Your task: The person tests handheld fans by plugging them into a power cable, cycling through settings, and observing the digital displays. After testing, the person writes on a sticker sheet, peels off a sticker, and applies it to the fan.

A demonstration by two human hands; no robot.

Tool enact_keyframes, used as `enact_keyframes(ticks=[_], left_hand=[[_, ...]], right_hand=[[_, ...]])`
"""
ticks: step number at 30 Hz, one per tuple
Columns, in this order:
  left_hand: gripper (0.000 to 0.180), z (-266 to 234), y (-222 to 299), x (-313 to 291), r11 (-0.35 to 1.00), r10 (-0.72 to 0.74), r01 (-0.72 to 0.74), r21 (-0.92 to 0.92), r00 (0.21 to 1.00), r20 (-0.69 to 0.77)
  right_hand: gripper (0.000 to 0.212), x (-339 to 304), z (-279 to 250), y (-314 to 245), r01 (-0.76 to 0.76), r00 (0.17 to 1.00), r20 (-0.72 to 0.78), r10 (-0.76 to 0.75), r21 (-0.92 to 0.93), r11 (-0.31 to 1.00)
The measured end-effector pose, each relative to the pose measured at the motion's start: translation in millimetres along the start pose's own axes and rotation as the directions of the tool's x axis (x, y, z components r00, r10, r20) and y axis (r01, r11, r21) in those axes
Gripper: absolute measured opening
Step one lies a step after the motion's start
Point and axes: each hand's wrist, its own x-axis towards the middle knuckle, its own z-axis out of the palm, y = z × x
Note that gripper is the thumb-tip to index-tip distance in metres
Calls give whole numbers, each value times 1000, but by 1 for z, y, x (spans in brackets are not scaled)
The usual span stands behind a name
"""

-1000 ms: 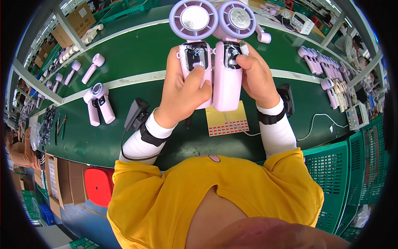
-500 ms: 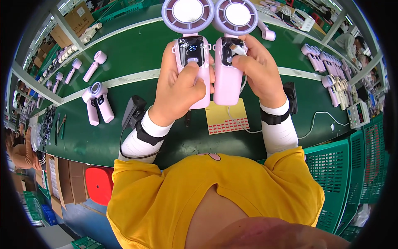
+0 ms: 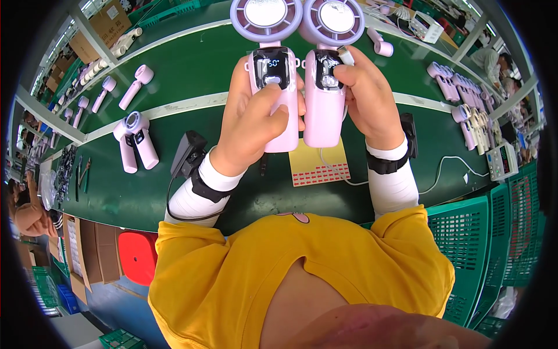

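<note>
Two pink handheld fans with lilac round heads are held upright side by side over the green workbench. My left hand (image 3: pixel 250 119) is closed around the left fan (image 3: pixel 285 125), its thumb by the button below the lit black display. In my right hand (image 3: pixel 375 107) is the right fan (image 3: pixel 322 119), the thumb lying over its black display and hiding part of it. A white cable plug (image 3: pixel 346 56) sticks up beside that thumb, and its cable runs down behind the fan. Clear film seems to cover both display panels.
A yellow sheet with red marks (image 3: pixel 317 157) lies under the fans. Two pink fans (image 3: pixel 138 148) rest at left, near pliers (image 3: pixel 86 174). At right stand several fans (image 3: pixel 465 93), a small white meter (image 3: pixel 501 161) and green crates (image 3: pixel 459 244). A red stool (image 3: pixel 138 256) is below left.
The left fan's display reading has changed. My right thumb has moved up from the button onto the display, and the cable plug has shifted up and right. Both fans moved slightly right.
</note>
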Motion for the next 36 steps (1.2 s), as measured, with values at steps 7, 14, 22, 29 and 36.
enact_keyframes(ticks=[7,14,22,29,36], left_hand=[[52,1,-2,0,998,-15,17,53,1000,-28],[51,0,0,0,1000,-1,1,8,1000,1],[51,5,1,0,998,-2,3,57,1000,-12],[51,4,1,1,988,-45,52,147,998,-48],[53,1,-1,0,999,-21,21,25,1000,1]], right_hand=[[38,-2,1,-6,-56,998,33,53,99,993],[45,-2,-1,-10,-36,995,93,27,102,994],[47,1,-4,-8,-48,996,85,41,90,995],[46,2,-2,-2,-1,998,66,-5,85,996],[45,2,-3,-4,-13,998,69,8,65,998]])
